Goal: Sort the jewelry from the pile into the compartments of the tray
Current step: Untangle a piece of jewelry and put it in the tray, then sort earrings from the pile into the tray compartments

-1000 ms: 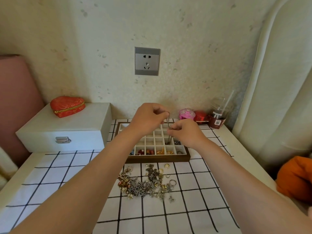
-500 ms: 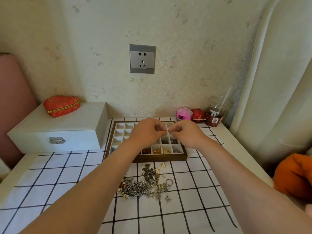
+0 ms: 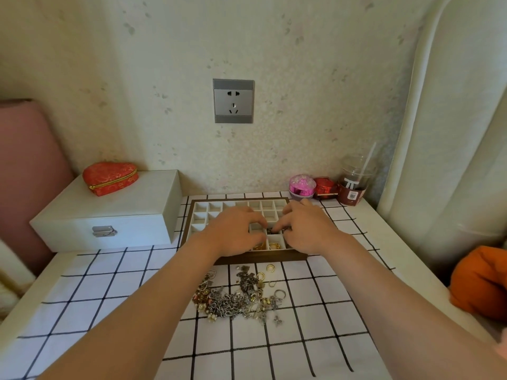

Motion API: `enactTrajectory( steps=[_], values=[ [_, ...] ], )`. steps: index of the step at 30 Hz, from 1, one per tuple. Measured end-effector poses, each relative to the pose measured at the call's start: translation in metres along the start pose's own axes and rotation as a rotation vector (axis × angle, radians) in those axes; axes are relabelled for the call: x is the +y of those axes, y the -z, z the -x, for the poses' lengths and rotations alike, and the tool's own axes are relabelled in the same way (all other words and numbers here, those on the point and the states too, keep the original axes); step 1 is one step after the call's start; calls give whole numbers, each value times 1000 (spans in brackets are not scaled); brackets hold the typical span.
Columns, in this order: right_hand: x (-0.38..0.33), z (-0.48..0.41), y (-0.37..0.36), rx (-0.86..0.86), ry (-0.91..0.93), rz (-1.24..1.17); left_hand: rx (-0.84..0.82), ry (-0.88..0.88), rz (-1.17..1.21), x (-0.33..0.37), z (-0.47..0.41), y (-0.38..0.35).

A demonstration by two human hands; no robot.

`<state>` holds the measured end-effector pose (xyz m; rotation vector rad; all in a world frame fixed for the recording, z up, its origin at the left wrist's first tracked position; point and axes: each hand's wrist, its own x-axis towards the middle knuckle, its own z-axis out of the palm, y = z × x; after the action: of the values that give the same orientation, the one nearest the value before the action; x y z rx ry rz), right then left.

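Both hands are hanging low over the tray (image 3: 192, 215), close together, with a narrow gap between their fingertips. The left hand (image 3: 233, 233) is lying palm down over the middle of the tray, its fingers curling towards a compartment in the second row from the near edge. The right hand (image 3: 308, 229) is reaching in from the right, its fingertips (image 3: 280, 227) dipping into that same compartment, where a dark chain (image 3: 272, 230) is lying. The fingertips are meeting the chain, but it is not possible to tell whether either hand is pinching it or only touching it.

In the nearest row, two compartments are holding gold pieces (image 3: 274, 246). The far rows are showing white dividers.

The pile (image 3: 233, 300) is lying on the checked cloth (image 3: 109, 311), just near of the tray and between the forearms, a tangle of silver chains, beads and rings. A few loose gold rings (image 3: 270, 267) are lying between pile and tray.

A white box (image 3: 115, 215) is sitting left of the tray with a red heart pouch (image 3: 109, 178) on top. At the far right, a pink pot (image 3: 301, 186), a red pot (image 3: 325, 187) and a cup (image 3: 354, 187) with a straw are standing against the wall.
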<state>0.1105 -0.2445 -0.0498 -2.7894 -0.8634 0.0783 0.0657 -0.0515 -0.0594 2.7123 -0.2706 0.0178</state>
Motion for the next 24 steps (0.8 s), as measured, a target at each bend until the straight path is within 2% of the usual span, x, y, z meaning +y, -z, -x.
enactTrajectory(
  steps=[3,5,10,13,19,24],
  values=[
    [-1,1,2,66,-47,-100,-50,-20,-180,2,0,-7],
    [-2,2,3,72,-58,-54,-68,-22,-227,3,-1,-13],
    [-5,6,-1,-75,-61,-21,33,-15,-21,1,1,-10],
    [-6,7,-3,-111,-73,10,41,-4,8,-2,9,-5],
    [-13,17,0,73,12,-120,161,-78,-68,1,39,8],
    [-29,36,4,106,114,-122,92,-78,-26,7,68,16]
  ],
)
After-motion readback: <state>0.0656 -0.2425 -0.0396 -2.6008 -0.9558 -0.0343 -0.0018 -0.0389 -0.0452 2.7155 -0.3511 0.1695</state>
